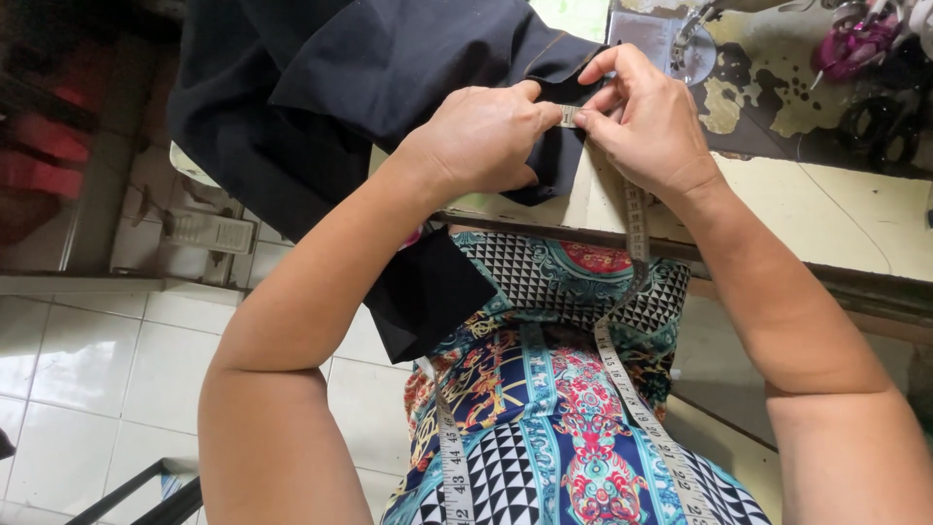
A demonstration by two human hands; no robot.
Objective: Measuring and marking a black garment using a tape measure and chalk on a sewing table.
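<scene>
A black garment [321,87] is draped over the left end of a worn sewing table [836,219] and hangs down off its front edge. My left hand [481,136] and my right hand [646,122] meet at the garment's folded edge. Both pinch the end of a pale measuring tape [569,115] laid flat against the cloth. From my right hand the tape runs down over my patterned dress; a second strand hangs lower left.
A sewing machine's metal plate and presser foot [680,44] sit just behind my hands. Pink and black items [860,49] lie at the table's far right. White floor tiles [117,379] spread to the left, with a dark metal frame [146,491] at the bottom left.
</scene>
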